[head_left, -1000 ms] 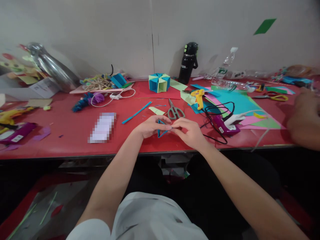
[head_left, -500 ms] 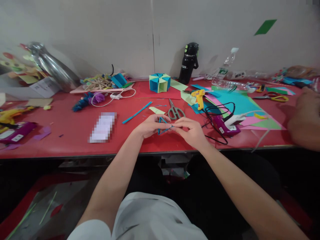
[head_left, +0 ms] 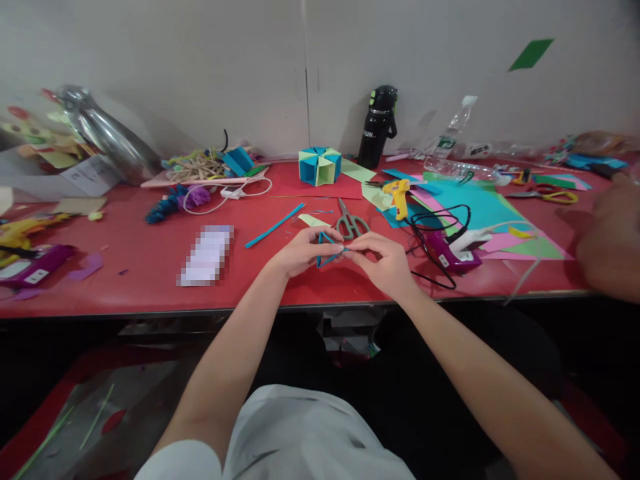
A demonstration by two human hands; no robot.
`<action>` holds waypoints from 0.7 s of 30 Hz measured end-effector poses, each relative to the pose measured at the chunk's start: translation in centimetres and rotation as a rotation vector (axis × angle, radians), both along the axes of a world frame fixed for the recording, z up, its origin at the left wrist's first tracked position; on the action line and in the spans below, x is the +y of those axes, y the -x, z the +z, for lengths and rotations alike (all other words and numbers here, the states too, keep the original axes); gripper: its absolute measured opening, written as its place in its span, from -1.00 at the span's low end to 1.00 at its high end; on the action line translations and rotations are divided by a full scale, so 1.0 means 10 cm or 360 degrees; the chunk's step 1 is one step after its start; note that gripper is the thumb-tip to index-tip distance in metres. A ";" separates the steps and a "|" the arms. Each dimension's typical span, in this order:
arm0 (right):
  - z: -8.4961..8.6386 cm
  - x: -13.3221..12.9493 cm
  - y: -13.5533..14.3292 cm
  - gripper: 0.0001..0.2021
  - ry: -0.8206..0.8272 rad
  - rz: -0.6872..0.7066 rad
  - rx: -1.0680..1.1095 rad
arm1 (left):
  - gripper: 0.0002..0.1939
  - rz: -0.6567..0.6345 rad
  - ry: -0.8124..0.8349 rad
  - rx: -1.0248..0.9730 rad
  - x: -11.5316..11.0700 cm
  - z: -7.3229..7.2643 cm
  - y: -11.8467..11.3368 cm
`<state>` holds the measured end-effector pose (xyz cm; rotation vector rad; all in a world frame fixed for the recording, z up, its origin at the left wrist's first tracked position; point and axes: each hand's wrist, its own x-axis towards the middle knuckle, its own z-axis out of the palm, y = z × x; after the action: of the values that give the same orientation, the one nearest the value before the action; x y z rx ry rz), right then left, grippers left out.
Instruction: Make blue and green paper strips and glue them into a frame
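Near the table's front edge, my left hand [head_left: 303, 251] is closed round a folded blue paper triangle [head_left: 321, 259], seen edge-on with an open middle. My right hand [head_left: 383, 257] pinches the triangle's right-hand tip, its fingertips touching those of my left hand. Grey-handled scissors [head_left: 353, 225] lie just behind the hands, beside a pale green paper scrap [head_left: 314, 221]. To the left is a blue paper strip [head_left: 275, 225]. Further back stands a blue and pale green folded-paper ring [head_left: 320, 167] on red paper.
A yellow glue gun [head_left: 399, 198], black cable and purple power strip [head_left: 453, 250] lie right of my hands. A black bottle [head_left: 379, 127] stands behind. Another person's hand [head_left: 613, 240] is at the far right. A phone-like pixelated item [head_left: 206, 256] lies left.
My right hand's fingers have shifted slightly at the triangle's tip. The other person's hand at the far right has moved a little. The rest looks the same.
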<state>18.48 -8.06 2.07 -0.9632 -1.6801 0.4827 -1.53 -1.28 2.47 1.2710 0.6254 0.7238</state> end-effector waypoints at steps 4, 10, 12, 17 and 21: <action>0.00 0.01 0.00 -0.94 0.0023 0.0009 0.0063 | -0.65 -0.0034 0.0030 -0.0032 0.01 -0.01 0.01; 0.00 0.00 0.01 -0.95 0.0044 0.0035 0.0105 | -0.61 -0.0061 0.0080 -0.0078 0.00 0.00 0.02; 0.00 0.00 0.01 -0.96 0.0047 0.0034 0.0101 | -0.60 -0.0090 0.0096 -0.0090 0.00 0.00 0.03; 0.01 -0.02 0.01 -0.93 0.0060 0.0043 0.0036 | -0.60 -0.0125 0.0135 -0.0096 0.00 0.00 0.02; 0.01 -0.02 0.02 -0.93 0.0052 0.0041 0.0030 | -0.59 -0.0087 0.0169 -0.0088 -0.01 0.00 -0.01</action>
<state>18.32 -8.21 2.20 -0.9590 -1.6743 0.5366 -1.48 -1.38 2.48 1.1622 0.5746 0.6700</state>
